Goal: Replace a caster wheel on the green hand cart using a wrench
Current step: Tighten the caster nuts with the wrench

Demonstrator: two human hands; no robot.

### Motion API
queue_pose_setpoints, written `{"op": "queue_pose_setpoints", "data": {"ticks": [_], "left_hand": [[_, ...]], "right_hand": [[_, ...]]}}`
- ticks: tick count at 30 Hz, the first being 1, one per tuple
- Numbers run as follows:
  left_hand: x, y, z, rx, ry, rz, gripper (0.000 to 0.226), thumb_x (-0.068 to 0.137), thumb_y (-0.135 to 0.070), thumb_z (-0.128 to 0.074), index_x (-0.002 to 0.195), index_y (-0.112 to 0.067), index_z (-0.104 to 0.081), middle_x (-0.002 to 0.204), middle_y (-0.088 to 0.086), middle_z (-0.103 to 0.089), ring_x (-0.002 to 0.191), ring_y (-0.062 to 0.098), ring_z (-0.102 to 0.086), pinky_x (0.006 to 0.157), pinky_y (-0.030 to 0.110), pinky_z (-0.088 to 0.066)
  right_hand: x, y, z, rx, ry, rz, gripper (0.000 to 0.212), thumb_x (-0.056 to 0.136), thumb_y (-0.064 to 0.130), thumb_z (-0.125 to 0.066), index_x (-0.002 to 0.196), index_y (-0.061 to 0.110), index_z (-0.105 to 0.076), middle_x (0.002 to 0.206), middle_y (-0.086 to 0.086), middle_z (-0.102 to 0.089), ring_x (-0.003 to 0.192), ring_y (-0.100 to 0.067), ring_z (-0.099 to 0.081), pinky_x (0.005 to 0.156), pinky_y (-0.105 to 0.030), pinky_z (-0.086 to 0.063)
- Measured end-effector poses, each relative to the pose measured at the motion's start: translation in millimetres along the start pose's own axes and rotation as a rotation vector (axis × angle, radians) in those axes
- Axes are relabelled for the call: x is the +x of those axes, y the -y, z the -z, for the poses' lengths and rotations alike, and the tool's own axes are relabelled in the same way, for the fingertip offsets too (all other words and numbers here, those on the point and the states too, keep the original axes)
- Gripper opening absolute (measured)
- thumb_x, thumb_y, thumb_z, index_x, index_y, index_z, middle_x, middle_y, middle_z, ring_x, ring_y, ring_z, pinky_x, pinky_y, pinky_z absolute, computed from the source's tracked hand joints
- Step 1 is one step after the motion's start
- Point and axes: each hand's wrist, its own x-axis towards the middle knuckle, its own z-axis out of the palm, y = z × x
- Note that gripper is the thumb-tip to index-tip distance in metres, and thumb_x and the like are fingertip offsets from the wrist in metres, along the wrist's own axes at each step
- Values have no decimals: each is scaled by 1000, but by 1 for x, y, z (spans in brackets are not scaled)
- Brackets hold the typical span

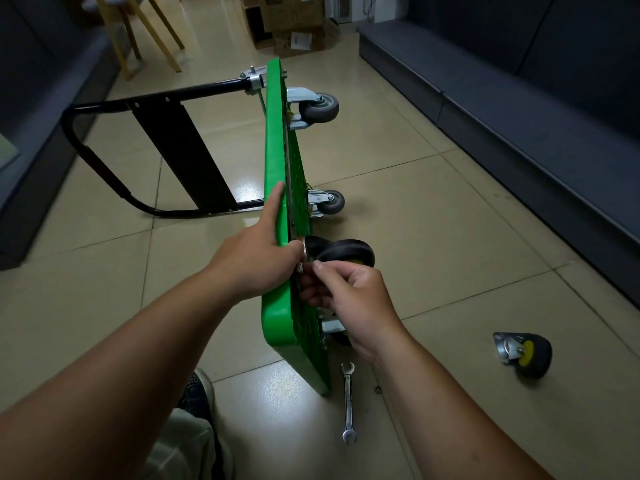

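Note:
The green hand cart (277, 140) stands on its long edge on the tiled floor, its underside facing right. My left hand (258, 258) grips the deck's upper edge, thumb against the plate of a black caster wheel (346, 252). That caster sits against the underside. My right hand (349, 296) is just below the caster, fingertips pinched at its mounting plate; what they pinch is hidden. A silver open-end wrench (348, 403) lies on the floor below the cart. A second, loose black caster with a yellow hub (524, 353) lies to the right.
Two grey casters (320, 107) (330, 201) sit on the cart's far end, and its black folding handle (149, 157) lies on the floor to the left. A small nut (378, 389) lies beside the wrench. Dark benches line both sides; cardboard boxes (294, 26) and wooden chair legs stand behind.

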Motion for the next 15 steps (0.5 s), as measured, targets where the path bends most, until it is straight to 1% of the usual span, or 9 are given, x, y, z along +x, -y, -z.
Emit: {"op": "queue_pose_setpoints", "data": {"ticks": [4, 8, 10, 13, 15], "left_hand": [[-1, 0, 1, -10, 1, -2, 89, 99, -38, -55, 151, -64, 13, 121, 10, -64, 92, 32, -68, 88, 46, -57], [-1, 0, 2, -31, 12, 4, 90, 99, -39, -56, 152, -63, 12, 126, 11, -65, 96, 33, -69, 90, 47, -57], [-1, -1, 2, -24, 11, -1, 89, 99, -39, -56, 152, -62, 12, 126, 10, -64, 95, 32, -69, 90, 47, -57], [-1, 0, 2, -12, 5, -8, 90, 99, -38, -55, 152, -62, 13, 122, 9, -63, 90, 30, -69, 86, 45, -58], [-2, 0, 3, -8, 5, -5, 90, 99, -38, -55, 152, -62, 13, 123, 11, -64, 92, 31, -68, 87, 45, -57]], "right_hand": [[1, 2, 5, -25, 50, 0, 20, 99, 15, -62, 94, 2, -77, 81, -12, -73, 71, -19, -66, 66, -27, -53], [3, 0, 7, -69, 71, 30, 16, 97, 14, -66, 88, 10, -79, 83, -10, -76, 70, -16, -68, 63, -23, -53], [4, -3, 7, -56, 51, 51, 14, 96, 12, -66, 91, 13, -79, 84, -10, -76, 71, -16, -69, 64, -23, -54], [4, -9, 6, -15, 50, 55, 19, 96, 6, -62, 97, 14, -80, 84, -8, -77, 73, -18, -70, 65, -24, -54], [5, -11, 7, -33, 69, 43, 22, 93, 5, -61, 92, 14, -81, 80, -7, -76, 70, -17, -69, 63, -23, -53]]}}
